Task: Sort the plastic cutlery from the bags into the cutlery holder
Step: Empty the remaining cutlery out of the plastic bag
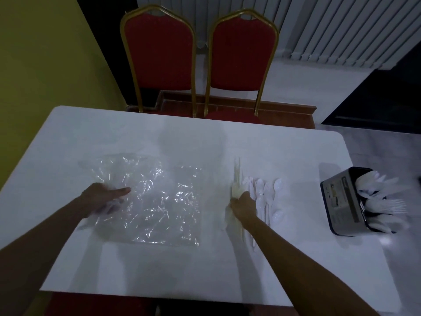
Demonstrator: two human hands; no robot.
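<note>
Clear plastic bags (pixel 155 199) lie flat and crumpled on the white table (pixel 159 270). My left hand (pixel 100 197) rests on the bags' left edge, fingers spread, index pointing right. My right hand (pixel 241 205) is closed around a bundle of cream plastic knives (pixel 237 179), which sticks up toward the far side. Just right of that hand lies a loose pile of white spoons and forks (pixel 266 192). The dark cutlery holder (pixel 346 201) stands at the table's right edge, tilted in view, with white cutlery (pixel 382 201) in it.
Two red chairs with gold frames (pixel 200 65) stand behind the table's far edge. A yellow wall (pixel 45 65) runs along the left. White vertical blinds (pixel 341 26) hang at the back right. The table's right edge lies just past the holder.
</note>
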